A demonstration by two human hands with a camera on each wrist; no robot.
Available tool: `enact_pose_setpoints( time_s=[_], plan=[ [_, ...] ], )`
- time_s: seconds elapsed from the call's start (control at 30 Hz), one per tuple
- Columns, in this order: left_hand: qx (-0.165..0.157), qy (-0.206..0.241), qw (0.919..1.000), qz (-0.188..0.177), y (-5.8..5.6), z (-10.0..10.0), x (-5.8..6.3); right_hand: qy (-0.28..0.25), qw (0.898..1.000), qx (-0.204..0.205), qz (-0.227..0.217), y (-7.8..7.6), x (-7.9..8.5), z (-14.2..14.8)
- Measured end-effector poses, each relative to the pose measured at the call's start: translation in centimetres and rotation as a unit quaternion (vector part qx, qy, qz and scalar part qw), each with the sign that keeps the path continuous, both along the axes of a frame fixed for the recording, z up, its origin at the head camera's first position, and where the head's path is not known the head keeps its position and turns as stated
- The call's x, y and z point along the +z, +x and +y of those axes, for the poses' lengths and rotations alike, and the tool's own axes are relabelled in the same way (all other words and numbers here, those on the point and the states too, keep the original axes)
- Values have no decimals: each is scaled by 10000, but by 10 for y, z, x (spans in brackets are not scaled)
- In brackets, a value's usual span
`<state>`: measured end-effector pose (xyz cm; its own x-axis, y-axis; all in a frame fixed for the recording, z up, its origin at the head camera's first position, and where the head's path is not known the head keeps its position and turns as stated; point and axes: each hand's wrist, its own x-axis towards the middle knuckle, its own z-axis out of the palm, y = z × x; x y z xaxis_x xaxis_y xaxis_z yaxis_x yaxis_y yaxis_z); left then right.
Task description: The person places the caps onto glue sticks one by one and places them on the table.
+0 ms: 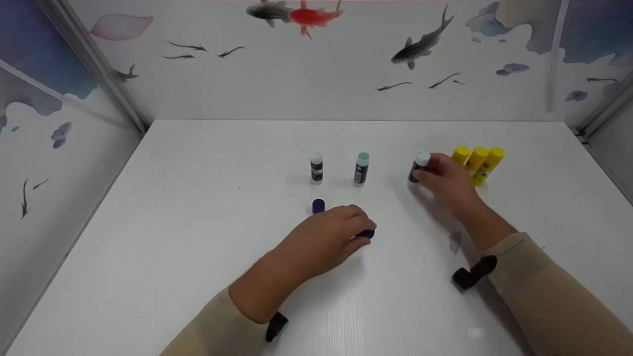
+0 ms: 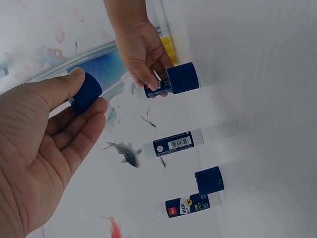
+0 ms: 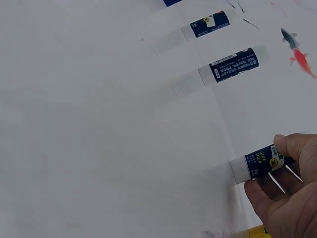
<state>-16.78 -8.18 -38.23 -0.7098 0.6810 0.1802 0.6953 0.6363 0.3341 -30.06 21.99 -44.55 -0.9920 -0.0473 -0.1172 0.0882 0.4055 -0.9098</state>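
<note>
The right hand grips an uncapped glue stick, probably to steady it, left of three yellow tubes; two other uncapped glue sticks stand farther left on the tabletop, seemingly spaced for easy grasping. On their near side, the left hand pinches a blue cap between thumb and fingers.

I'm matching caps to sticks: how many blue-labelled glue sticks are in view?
3: the held stick in the right hand; the middle stick and the leftmost stick, both upright on the table. None seems hidden.
</note>
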Motion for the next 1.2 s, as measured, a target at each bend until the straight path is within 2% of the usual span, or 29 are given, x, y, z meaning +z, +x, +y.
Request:
enact_pose_setpoints(
  time_s=[0.17, 0.5, 0.8, 1.2],
  plan=[
    [9, -22, 10000, 19, 0, 0, 0, -84, 10000, -34, -12, 1, 1, -1],
    [65, -99, 9997, -218, 3, 2, 4, -47, 10000, -49, 18, 1, 0, 2],
    [5, -132, 9999, 43, 3, 2, 4, -158, 9998, 27, 70, 6, 1, 7],
    [-55, -142, 9999, -47, 4, 4, 4, -5, 9997, 142, 200, 18, 9, 4]
  ],
)
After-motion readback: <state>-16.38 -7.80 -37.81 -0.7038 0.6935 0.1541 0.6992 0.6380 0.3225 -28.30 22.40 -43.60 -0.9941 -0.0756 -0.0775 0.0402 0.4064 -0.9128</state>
